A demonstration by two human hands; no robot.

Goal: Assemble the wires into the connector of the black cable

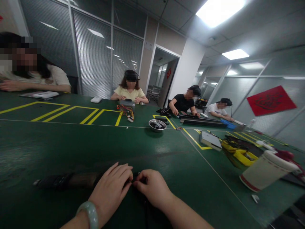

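Observation:
A dark, rod-like object (pixel 82 180) lies across the green table, with a brown middle, black wrapped-looking parts and a small metallic tip at its left end. My left hand (pixel 111 184), wearing a pale green bangle (pixel 90 213), rests over its right end. Its thumb and forefinger are closed at a small black piece, while the other fingers extend forward. Close beside it, my right hand (pixel 152 187) pinches the same small black piece, largely hidden by the fingertips. A thin black cord (pixel 145 210) runs from below the right hand toward me.
Ahead stands a metal bowl (pixel 157 125) of dark parts. To the right are a grey box (pixel 210 140), a yellow tool bag (pixel 245 156), a white cylindrical container (pixel 267 171) and a small white piece (pixel 255 198). Several people sit across the table (pixel 78 144).

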